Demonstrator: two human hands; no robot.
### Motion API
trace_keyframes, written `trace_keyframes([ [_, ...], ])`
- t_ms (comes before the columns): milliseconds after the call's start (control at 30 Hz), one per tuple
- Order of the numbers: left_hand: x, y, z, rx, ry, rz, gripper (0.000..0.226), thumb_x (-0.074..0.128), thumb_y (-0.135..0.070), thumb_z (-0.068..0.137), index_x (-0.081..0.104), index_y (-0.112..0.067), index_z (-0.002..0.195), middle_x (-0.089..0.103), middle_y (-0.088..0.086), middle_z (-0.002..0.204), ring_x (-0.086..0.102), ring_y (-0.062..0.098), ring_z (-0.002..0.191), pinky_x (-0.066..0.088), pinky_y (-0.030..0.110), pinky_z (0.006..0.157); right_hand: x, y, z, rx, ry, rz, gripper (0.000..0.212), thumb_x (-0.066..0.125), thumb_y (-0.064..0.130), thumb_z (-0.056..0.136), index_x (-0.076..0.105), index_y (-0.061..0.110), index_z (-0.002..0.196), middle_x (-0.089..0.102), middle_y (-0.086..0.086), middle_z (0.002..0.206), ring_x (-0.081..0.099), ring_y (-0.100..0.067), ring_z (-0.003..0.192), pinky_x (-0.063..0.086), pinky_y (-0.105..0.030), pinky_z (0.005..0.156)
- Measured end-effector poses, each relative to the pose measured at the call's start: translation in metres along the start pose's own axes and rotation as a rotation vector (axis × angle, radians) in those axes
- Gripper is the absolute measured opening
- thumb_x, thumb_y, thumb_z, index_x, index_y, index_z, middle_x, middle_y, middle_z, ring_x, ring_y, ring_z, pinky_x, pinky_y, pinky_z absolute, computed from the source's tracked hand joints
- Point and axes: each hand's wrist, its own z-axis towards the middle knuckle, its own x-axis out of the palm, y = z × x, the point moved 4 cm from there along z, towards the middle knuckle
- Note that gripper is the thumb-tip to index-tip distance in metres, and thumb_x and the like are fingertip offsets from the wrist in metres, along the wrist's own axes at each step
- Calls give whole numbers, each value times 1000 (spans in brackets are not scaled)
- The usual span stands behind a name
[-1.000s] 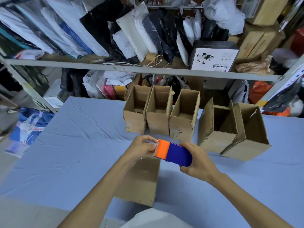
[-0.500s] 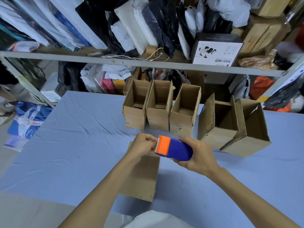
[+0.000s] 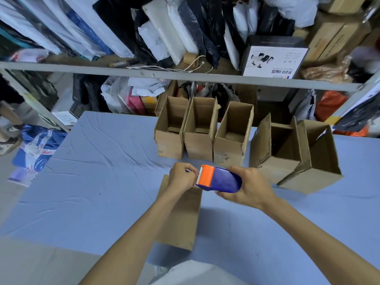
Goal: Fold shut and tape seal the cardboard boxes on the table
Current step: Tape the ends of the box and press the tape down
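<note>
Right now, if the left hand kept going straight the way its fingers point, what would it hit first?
The left hand points right, toward the orange front of the tape dispenser held by the right hand. It would likely meet that toothed orange end almost at once; its fingertips already look about touching there.

At frame centre, the right hand (image 3: 249,187) held a blue and orange plastic tape dispenser (image 3: 219,178) over a closed brown cardboard box (image 3: 181,214) on the blue-covered table (image 3: 92,171), while the left hand (image 3: 182,176) pinched at its toothed orange end. Five open brown cardboard boxes (image 3: 232,140) stood behind.
</note>
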Motion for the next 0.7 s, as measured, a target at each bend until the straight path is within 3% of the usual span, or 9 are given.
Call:
trace_keyframes([
  [133, -8, 11, 8, -35, -18, -24, 24, 66, -2, 83, 67, -17, 64, 70, -1, 72, 67, 10, 67, 60, 31, 71, -7, -17, -13, 47, 32, -41, 68, 82, 56, 63, 60, 22, 118, 69, 9, 100, 59, -8, 78, 41, -7, 65],
  [233, -8, 15, 9, -42, -3, -17, 22, 63, 1, 82, 67, -13, 66, 70, 1, 70, 67, 8, 62, 57, 26, 62, -11, -27, -23, 96, 37, -74, 65, 80, 58, 61, 61, 25, 113, 70, 9, 93, 61, -11, 74, 46, -12, 62],
  [400, -10, 22, 14, -8, -67, 58, 19, 65, -8, 78, 67, -17, 62, 70, -1, 70, 67, 14, 67, 52, 27, 62, -11, -30, -24, 96, 93, -101, 68, 81, 56, 63, 59, 24, 118, 69, 11, 100, 55, -4, 77, 34, -2, 62],
  [500, -14, 24, 16, -12, -34, 29, 8, 62, -14, 65, 66, -17, 59, 71, 4, 72, 66, 20, 70, 55, 33, 70, -13, -36, -24, 115, 130, -125, 71, 81, 58, 63, 57, 22, 121, 68, 10, 104, 53, -3, 82, 32, -1, 61],
  [700, -11, 29, 24, -5, 20, 89, 7, 68, -8, 79, 73, -12, 75, 73, 0, 83, 69, 15, 82, 55, 28, 76, -14, -44, -18, 143, 151, -138, 69, 80, 58, 64, 58, 22, 119, 69, 9, 102, 52, -3, 81, 32, -4, 61],
])
